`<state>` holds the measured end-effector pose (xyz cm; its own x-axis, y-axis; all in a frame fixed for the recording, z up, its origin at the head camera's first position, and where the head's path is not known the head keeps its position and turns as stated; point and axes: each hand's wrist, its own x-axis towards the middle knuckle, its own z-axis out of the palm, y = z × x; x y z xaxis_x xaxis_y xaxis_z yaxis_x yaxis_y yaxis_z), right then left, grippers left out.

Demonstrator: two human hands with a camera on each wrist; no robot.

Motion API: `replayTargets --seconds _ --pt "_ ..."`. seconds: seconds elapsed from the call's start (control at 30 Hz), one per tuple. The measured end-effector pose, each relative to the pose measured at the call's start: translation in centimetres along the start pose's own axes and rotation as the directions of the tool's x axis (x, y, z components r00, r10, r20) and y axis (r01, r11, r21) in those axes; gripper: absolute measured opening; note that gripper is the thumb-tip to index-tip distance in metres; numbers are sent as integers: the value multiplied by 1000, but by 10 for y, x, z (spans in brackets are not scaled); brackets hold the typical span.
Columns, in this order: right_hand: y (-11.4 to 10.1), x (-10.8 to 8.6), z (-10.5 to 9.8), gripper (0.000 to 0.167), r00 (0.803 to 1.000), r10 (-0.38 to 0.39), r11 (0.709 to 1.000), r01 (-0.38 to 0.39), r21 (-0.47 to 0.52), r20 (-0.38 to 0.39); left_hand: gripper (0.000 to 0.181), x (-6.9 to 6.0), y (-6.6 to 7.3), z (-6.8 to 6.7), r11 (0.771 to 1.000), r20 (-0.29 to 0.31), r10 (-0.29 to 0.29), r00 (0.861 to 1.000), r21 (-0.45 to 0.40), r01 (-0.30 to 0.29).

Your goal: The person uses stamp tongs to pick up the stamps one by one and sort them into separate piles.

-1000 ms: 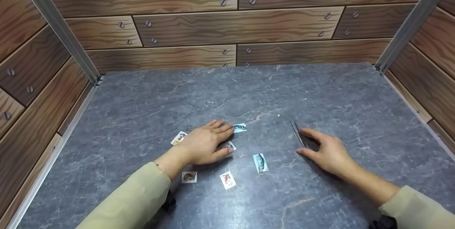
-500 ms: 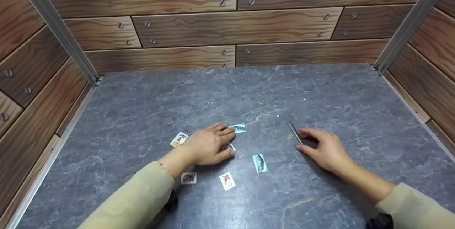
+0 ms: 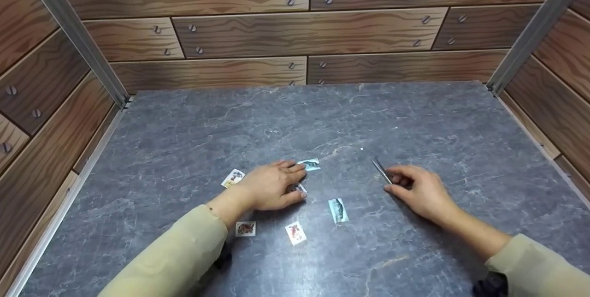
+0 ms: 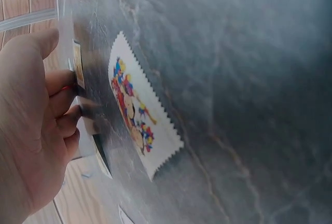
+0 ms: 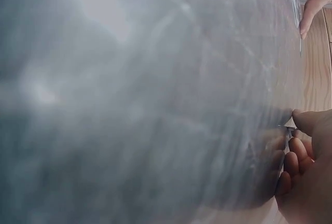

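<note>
My left hand [image 3: 272, 187] lies palm down over the postage stamps, fingers extended. Its fingertips touch or nearly touch a blue stamp [image 3: 312, 164], and a second stamp [image 3: 300, 187] is partly hidden beneath the hand. Left of the wrist is a white-edged stamp [image 3: 233, 177]. In the left wrist view, a stamp with colourful figures [image 4: 136, 107] shows its toothed edge. On the right, my right hand [image 3: 420, 191] pinches metal tweezers [image 3: 380, 169] between thumb and fingers, low over the table. Their tips point away and to the left, apart from any stamp.
Nearer me lie a brown-pictured stamp [image 3: 245, 228], a red-pictured stamp [image 3: 295, 233] and a blue upright stamp [image 3: 339, 210]. A white speck [image 3: 362, 149] sits beyond the tweezers on the grey marbled table [image 3: 207, 121]. Wood-patterned walls [image 3: 299, 34] surround three sides.
The tweezers have turned, their tips swinging left, and their arms look closer together. My right fingers have curled in closer round them. The left hand stays nearly still.
</note>
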<state>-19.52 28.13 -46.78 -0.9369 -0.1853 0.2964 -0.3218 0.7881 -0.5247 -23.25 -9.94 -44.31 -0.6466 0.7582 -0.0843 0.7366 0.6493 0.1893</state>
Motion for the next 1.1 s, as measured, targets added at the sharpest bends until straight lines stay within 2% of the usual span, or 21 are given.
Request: replayTargets --seconds 0.6,0.83,1.0,1.1 --pt "1 2 -6 15 999 -35 999 36 27 -28 72 1 0 -1 999 19 -26 999 -23 26" --pt "-2 9 -20 10 998 -43 999 42 27 41 71 -1 1 0 999 14 -30 999 -14 30" --pt "-7 22 -29 9 995 -79 996 77 42 65 71 -1 1 0 1000 11 -24 1000 -5 24" --pt "-10 32 -33 9 991 -69 996 63 61 114 71 -1 1 0 1000 11 -22 1000 -2 22"
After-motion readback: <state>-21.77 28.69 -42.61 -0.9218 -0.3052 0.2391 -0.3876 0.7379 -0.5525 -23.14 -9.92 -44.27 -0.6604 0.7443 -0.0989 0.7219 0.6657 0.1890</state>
